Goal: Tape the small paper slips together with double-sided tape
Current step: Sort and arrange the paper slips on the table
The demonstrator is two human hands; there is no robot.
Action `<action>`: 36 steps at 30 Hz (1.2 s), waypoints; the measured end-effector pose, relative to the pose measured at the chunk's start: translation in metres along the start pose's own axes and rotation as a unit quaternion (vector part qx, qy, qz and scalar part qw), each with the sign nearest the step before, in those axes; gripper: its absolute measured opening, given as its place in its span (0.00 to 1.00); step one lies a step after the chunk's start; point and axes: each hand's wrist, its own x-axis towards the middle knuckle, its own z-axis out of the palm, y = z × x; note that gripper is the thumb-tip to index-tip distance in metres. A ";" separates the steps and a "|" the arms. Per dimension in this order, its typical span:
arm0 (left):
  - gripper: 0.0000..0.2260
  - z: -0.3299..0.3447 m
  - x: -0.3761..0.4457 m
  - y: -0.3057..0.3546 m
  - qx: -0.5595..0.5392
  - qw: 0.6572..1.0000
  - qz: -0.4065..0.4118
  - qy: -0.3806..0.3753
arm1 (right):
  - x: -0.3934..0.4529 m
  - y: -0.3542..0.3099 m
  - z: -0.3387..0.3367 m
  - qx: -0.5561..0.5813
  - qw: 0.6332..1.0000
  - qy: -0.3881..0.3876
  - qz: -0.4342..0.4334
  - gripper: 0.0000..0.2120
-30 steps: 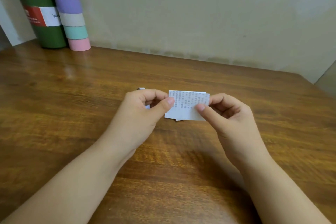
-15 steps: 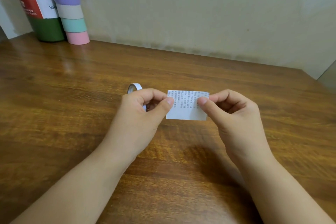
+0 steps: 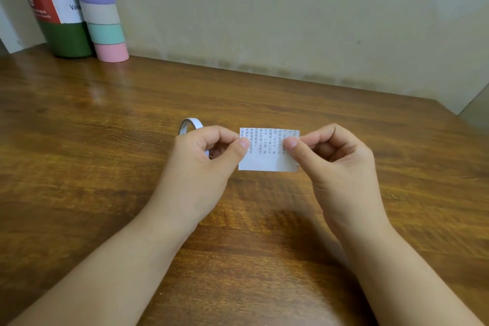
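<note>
Pinching a small printed paper slip (image 3: pixel 267 152) between thumb and curled fingers at each side, a person holds it just above the wooden desk (image 3: pixel 105 140) — the left hand (image 3: pixel 203 164) on its left edge, the right hand (image 3: pixel 336 161) on its right. Behind the left hand a roll of double-sided tape (image 3: pixel 189 124) peeks out; whether that hand also grips it or it merely stands on the desk cannot be told from this angle. The slip may be two layers pressed together, though the edges are too fine to confirm. Paper this thin looks light and limp, easily creased or torn — best held at the margins, as here, with gentle pressure. A green bottle (image 3: pixel 53 8) and a stack of pastel tape rolls (image 3: pixel 103 13) stand against the wall, well apart.
</note>
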 end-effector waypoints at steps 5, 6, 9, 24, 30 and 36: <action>0.08 0.000 0.001 -0.001 -0.009 1.000 0.001 0.006 | 0.000 -0.001 -0.001 0.019 1.000 -0.012 0.005 0.12; 0.08 0.001 0.001 -0.001 -0.011 1.000 0.000 0.006 | 0.000 -0.001 -0.001 0.015 1.000 -0.013 0.004 0.12; 0.08 0.001 0.001 -0.001 -0.011 1.000 0.002 0.003 | 0.000 0.000 -0.001 0.003 1.000 -0.011 0.000 0.10; 0.08 0.004 -0.003 0.000 0.057 0.998 -0.004 -0.023 | -0.002 0.003 0.005 -0.097 0.985 -0.108 0.098 0.12; 0.09 0.003 -0.004 -0.007 0.300 0.944 -0.022 -0.136 | 0.002 0.015 -0.006 -0.352 0.919 -0.146 0.099 0.18; 0.07 0.005 -0.007 -0.009 0.393 0.902 -0.002 -0.180 | 0.000 0.018 -0.006 -0.478 0.854 -0.187 0.084 0.11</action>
